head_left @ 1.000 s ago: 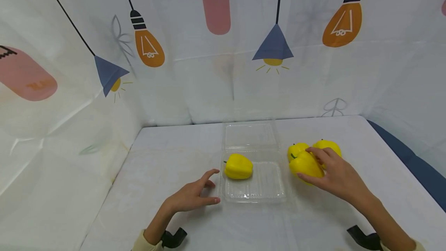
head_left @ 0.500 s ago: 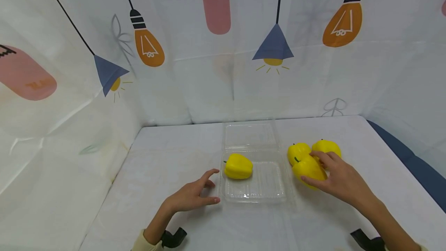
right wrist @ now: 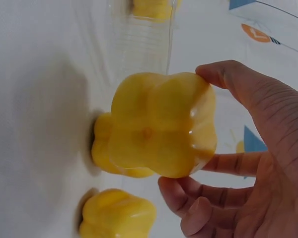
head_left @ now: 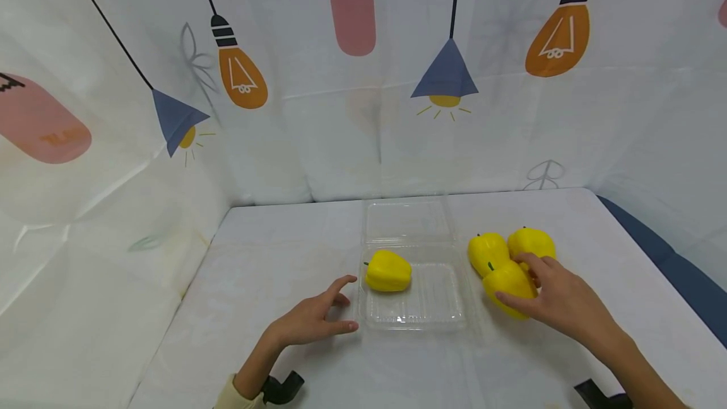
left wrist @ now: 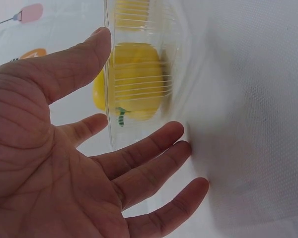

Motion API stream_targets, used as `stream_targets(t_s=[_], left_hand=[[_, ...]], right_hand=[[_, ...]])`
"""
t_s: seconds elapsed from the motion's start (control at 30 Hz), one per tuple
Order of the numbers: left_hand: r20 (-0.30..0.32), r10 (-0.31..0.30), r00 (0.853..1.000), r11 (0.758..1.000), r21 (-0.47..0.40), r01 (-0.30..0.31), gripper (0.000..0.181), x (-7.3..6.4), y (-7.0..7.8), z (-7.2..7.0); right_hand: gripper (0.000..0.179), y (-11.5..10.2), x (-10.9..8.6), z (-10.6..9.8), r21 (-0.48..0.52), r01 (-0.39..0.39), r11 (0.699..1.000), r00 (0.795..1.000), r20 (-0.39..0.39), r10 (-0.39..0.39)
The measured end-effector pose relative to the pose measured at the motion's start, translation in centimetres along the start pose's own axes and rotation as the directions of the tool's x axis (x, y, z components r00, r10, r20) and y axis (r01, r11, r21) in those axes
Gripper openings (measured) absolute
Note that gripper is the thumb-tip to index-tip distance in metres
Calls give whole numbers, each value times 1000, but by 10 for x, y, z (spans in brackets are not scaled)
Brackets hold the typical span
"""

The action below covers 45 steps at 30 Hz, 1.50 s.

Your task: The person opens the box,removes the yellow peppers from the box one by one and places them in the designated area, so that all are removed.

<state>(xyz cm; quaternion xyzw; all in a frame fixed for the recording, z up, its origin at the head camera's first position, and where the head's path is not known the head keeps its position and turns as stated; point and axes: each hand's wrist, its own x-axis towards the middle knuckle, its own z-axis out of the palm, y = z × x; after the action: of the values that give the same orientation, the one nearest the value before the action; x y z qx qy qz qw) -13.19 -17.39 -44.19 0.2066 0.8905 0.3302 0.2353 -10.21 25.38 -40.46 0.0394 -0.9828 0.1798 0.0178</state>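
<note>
My right hand [head_left: 562,300] holds a yellow bell pepper [head_left: 507,288] between thumb and fingers, at the right of the table. In the right wrist view, the held pepper [right wrist: 154,129] shows its lobed bottom and is raised off the table. Two more yellow bell peppers, one on the left [head_left: 486,250] and one on the right [head_left: 532,240], stand just behind it. A clear plastic clamshell box [head_left: 440,298] lies with its lid up in the middle, one yellow bell pepper [head_left: 389,271] on its side in the left part. Beside the box's left wall, my left hand [head_left: 312,319] rests with fingers spread, holding nothing.
The box's clear lid [head_left: 406,221] lies back toward the far edge of the white-covered table [head_left: 284,245]. Behind the table hangs a white curtain [head_left: 318,137] printed with lamps and bulbs. Something dark blue [head_left: 670,257] shows beyond the right edge.
My right hand has moved a little right and toward me with the bell pepper, uncovering more of the two peppers behind. The left hand and the box have stayed still.
</note>
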Motion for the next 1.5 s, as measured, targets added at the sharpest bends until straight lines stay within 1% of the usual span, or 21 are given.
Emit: stream_targets(t_s=[0.1,0.33,0.67,0.87,1.1,1.33,1.5], left_hand=[[-1,1,1000,1000,1,-1,78,0,0,0],[0,5,1000,1000,5,-5,78,1,0,0],[5,4,1000,1000,10,-5,79,2,1,-2],[9,1,1000,1000,11,-1,80,2,2,-3],[14,-9,1000,1000,2,9,79,2,4,-3],[17,-13,1000,1000,-2,13,79,0,4,-3],[19,-15,1000,1000,-5,15,80,0,4,-3]], right_hand=[[90,-1,-1,0,3,-20,1000,999,32,20],[91,-1,-4,1,2,-50,999,997,61,49],[87,-1,-3,9,23,-80,996,991,109,77],[88,0,-2,11,29,-96,995,989,113,93],[87,1,-1,14,63,-124,990,985,129,115],[87,-1,-2,16,53,-122,991,986,117,115],[88,-1,-1,16,48,-132,990,983,138,124]])
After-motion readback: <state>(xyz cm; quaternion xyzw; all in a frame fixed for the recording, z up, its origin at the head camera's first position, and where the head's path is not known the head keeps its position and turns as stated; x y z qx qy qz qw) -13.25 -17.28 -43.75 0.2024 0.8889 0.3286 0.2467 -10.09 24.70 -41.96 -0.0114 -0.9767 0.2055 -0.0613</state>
